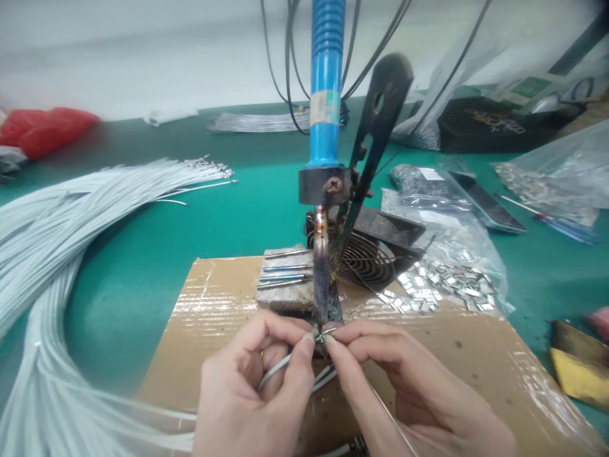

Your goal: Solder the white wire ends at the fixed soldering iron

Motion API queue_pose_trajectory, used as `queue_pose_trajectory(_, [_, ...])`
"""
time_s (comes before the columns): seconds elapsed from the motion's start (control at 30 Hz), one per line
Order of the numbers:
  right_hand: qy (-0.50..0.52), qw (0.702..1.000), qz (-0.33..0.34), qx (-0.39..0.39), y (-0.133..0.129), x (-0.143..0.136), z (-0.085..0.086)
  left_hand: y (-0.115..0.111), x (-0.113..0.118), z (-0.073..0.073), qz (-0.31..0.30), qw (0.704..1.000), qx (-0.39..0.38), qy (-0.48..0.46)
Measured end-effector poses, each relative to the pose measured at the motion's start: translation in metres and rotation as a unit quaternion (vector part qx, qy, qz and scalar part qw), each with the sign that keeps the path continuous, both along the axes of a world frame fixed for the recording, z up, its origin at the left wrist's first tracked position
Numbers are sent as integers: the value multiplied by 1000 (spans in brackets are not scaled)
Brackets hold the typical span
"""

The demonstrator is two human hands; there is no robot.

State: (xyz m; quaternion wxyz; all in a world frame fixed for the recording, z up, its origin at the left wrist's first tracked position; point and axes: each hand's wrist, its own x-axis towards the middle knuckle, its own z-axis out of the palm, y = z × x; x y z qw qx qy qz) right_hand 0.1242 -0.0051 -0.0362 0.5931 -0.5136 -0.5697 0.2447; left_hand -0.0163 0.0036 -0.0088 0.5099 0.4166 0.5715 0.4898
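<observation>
A soldering iron (pixel 325 82) with a blue handle is clamped upright in a black stand, its dark tip pointing down. Right under that tip, my left hand (pixel 259 381) is closed, thumb and forefinger pinching the end of a white cable (pixel 275 369). A tiny shiny metal connector (pixel 320 339) sits between the fingertips of both hands, partly hidden by them. My right hand (pixel 404 387) is closed too, its fingers pinched around a thin solder wire (pixel 387 411) that runs down across the palm. Whether the iron touches the connector I cannot tell.
Bundled white cables (pixel 52 279) cover the left side. Cardboard (pixel 190 330) lies under the hands. Behind them are a grey block (pixel 285 298) holding metal rods and a black fan (pixel 375 254). Loose metal connectors (pixel 457 285), plastic bags and a phone (pixel 490 203) lie right.
</observation>
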Motion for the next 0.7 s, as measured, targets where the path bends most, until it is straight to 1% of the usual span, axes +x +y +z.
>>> queue_pose_trajectory(0.13, [5,1000,3,8,-1,-3,1,-1,0,-1,-7,1000,-4,-2])
queue_pose_trajectory(0.27, [19,1000,-2,-1,-3,-3,1,-1,-2,-2,-6,1000,-15,5])
queue_pose_trajectory(0.4, [2,1000,4,-7,-3,-1,-1,0,-2,-4,-10,1000,-25,4])
queue_pose_trajectory(0.6, [-13,1000,22,-5,-4,2,-2,-1,-2,-3,-10,1000,-14,-2])
queue_pose_trajectory(0.7, [-4,1000,16,-9,-4,1,-1,-1,-3,-3,-10,1000,-11,0])
